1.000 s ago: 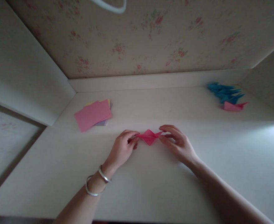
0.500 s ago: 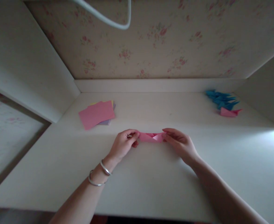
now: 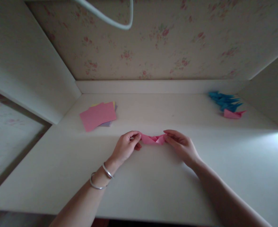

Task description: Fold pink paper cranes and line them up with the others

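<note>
Several sheets (image 3: 97, 116) lay left (pink uppermost). Mid-desk (image 3: 153, 186), the left hand (image 3: 125, 147) pinched one end of a folded paper (image 3: 149, 140), the right hand (image 3: 183, 146) its other end; blue folds (image 3: 225, 101) and a pink fold (image 3: 232, 114) sat far right.

Free passage across tabletop (image 3: 162, 110) beyond hands (image 3: 125, 146), paper stack (image 3: 98, 116) obstructing left, folded paper shapes (image 3: 227, 102) obstructing right

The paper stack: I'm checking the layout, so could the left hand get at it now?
Probably yes: nothing visible blocks the way from the left hand to the paper stack, though that hand would first have to release the pink folded paper.
</note>
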The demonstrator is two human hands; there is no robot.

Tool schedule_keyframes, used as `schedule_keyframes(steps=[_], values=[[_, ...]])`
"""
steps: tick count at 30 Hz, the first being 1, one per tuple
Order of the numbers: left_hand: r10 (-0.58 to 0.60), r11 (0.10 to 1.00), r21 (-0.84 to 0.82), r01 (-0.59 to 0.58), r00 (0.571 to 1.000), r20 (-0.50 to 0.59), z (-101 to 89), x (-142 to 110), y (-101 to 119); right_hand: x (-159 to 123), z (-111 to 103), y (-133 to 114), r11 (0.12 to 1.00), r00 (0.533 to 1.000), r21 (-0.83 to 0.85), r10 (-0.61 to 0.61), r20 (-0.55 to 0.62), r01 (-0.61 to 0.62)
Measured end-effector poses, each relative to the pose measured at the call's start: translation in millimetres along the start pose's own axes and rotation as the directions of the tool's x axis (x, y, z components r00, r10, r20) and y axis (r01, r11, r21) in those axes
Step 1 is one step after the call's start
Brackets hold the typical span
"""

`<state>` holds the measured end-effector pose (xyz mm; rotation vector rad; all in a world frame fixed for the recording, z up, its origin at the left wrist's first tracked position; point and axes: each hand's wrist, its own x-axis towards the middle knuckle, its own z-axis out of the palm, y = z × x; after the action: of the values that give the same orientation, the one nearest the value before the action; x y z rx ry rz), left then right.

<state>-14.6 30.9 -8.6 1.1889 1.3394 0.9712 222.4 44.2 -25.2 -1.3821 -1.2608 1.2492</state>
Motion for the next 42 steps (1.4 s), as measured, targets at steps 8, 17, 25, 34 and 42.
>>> schedule_keyframes(steps=[8, 17, 25, 34, 42], values=[[-0.002, 1.0, 0.021, 0.002, 1.0, -0.014, 0.2, 0.0, -0.9, -0.7, -0.9, -1.9, 0.999, 1.0, -0.04, 0.008, 0.006, -0.008], [0.002, 1.0, 0.019, -0.002, 1.0, 0.005, 0.1, -0.2, -0.8, 0.3, 0.5, 1.7, 0.992, 0.999, -0.117, -0.036, 0.014, 0.038], [-0.009, 1.0, -0.027, 0.009, 1.0, 0.005, -0.1, -0.2, 0.5, -3.6, -1.8, -2.6, 0.99, 1.0, -0.14, -0.004, -0.015, 0.002], [-0.021, 0.997, -0.078, 0.022, 1.0, 0.006, 0.3, -3.0, 3.3, -5.0, -1.7, -0.5, 0.998, 0.998, -0.061, -0.021, -0.056, 0.017], [-0.008, 0.997, -0.077, 0.007, 1.0, -0.003, 1.0, -5.0, 3.9, -7.8, -2.3, -5.1, 0.998, 0.999, -0.04, -0.044, -0.031, 0.043]])
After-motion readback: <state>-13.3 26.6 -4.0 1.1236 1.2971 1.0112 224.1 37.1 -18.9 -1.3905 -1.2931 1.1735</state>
